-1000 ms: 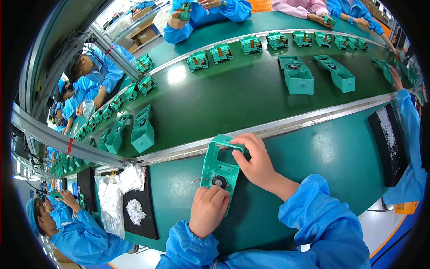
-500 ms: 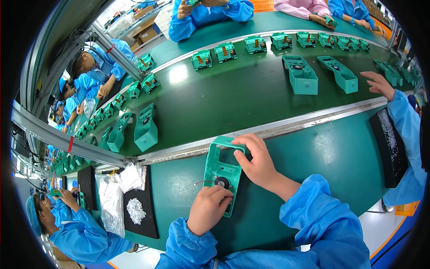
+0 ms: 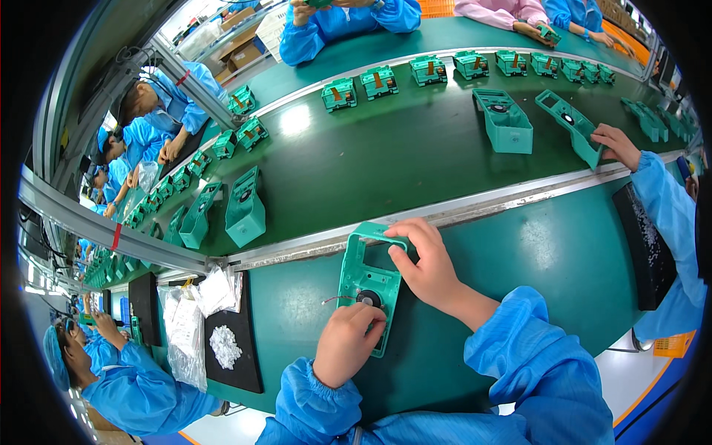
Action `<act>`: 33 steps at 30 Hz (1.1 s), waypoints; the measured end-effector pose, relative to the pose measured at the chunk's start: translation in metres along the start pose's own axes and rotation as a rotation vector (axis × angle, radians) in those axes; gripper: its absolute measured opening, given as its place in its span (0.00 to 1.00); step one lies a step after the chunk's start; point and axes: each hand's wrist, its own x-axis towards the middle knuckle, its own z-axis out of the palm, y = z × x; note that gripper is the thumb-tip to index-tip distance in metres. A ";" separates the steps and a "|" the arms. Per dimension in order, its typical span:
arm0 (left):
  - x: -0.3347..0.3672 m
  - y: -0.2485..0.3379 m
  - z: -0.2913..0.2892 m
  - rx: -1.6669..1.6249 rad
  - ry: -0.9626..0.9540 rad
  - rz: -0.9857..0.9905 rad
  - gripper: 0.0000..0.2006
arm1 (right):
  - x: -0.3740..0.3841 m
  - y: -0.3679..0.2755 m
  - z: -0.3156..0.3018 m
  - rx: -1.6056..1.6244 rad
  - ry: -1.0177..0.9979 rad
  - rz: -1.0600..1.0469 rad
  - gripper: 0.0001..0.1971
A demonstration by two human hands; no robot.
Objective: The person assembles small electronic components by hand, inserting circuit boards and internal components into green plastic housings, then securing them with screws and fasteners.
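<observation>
Green housing (image 3: 367, 276) lies flat on the bench at lower centre, just below the conveyor (image 3: 415, 159) rail. Right hand (image 3: 426, 267) grips its upper handle end, fingers curled over the edge; left hand (image 3: 347, 343) is clenched at the lower end, fingertips pressing by the round black part (image 3: 368, 299), thin wire (image 3: 335, 300) sticking out left. Part looks seated, wire still loose, so fitting seems midway.
</observation>
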 end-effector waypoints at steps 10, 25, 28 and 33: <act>0.000 -0.003 0.004 -0.098 0.044 -0.061 0.05 | 0.004 0.001 -0.001 0.003 -0.014 0.004 0.10; -0.064 -0.037 -0.056 0.148 0.649 -0.133 0.09 | 0.090 -0.019 0.009 -0.925 -0.864 -0.909 0.02; -0.123 -0.077 -0.083 0.237 0.854 -0.275 0.05 | 0.099 -0.013 -0.013 -0.820 -0.835 -0.589 0.04; -0.190 -0.132 -0.086 0.352 0.746 -0.615 0.14 | 0.125 0.042 -0.082 -1.003 -0.329 0.122 0.10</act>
